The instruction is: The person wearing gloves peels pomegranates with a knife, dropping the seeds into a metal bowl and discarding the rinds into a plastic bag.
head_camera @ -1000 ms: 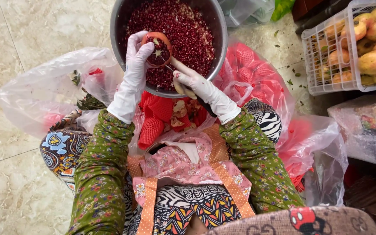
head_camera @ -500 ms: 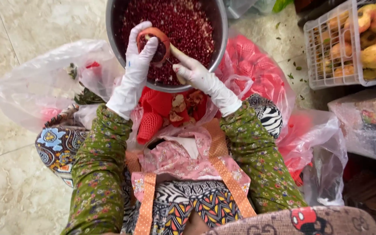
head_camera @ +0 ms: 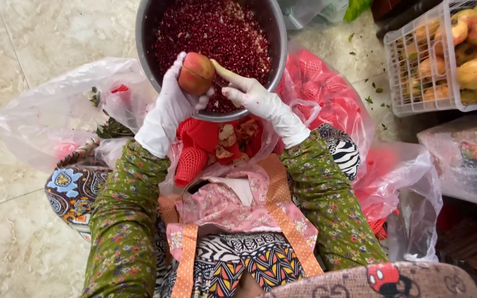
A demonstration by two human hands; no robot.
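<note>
My left hand (head_camera: 169, 107), in a white glove, grips a halved pomegranate (head_camera: 196, 73) with its red-yellow skin turned up. It holds the fruit over the near rim of a large steel bowl (head_camera: 144, 60) full of dark red pomegranate seeds. My right hand (head_camera: 252, 99), also gloved, is closed around a pale cream stick-like tool (head_camera: 223, 70). The tool's tip touches the right side of the fruit. How much of the tool lies inside the fist is hidden.
A clear plastic bag (head_camera: 56, 110) spreads over my lap and the floor, holding red foam fruit nets (head_camera: 191, 163) and peel scraps. A white plastic crate (head_camera: 409, 83) of whole pomegranates stands at the right. Another wrapped package (head_camera: 465, 160) lies below it.
My left hand has turned the pomegranate over, from cut side up to skin side up, and drawn it toward the bowl's near rim. My right hand stayed beside it.
</note>
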